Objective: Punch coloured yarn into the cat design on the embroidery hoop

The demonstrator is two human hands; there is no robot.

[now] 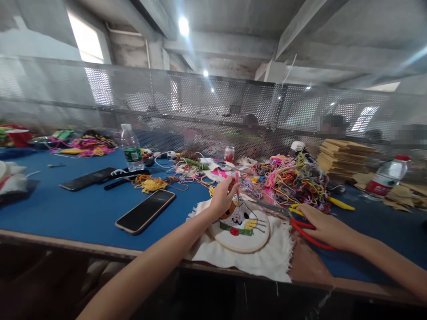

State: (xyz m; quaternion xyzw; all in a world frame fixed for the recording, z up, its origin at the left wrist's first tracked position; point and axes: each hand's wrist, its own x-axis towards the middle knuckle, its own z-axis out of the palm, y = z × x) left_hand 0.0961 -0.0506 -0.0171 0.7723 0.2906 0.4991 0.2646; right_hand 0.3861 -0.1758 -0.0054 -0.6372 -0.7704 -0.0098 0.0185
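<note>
"While the left hand [224,195] pinches a slim pink tool [237,178] over the hooped cat embroidery [240,229], what could go wrong?"

"A slip there could snag stitches. Farther right, the right hand [318,224] grips scissors [308,234] pointing towards the work; a careless snip could nick threads or the other hand."

"So they're apart?"

"Yes, each closed on its own tool. The embroidery lies between them, near the front edge."

"And the surroundings?"

"A blue table [83,213]: phone [145,212] at left, tangled yarn [293,178] right of middle, brown stack [343,155] farther right. Beyond stands a perforated screen [213,95], under a grey concrete ceiling [233,15]."
</note>
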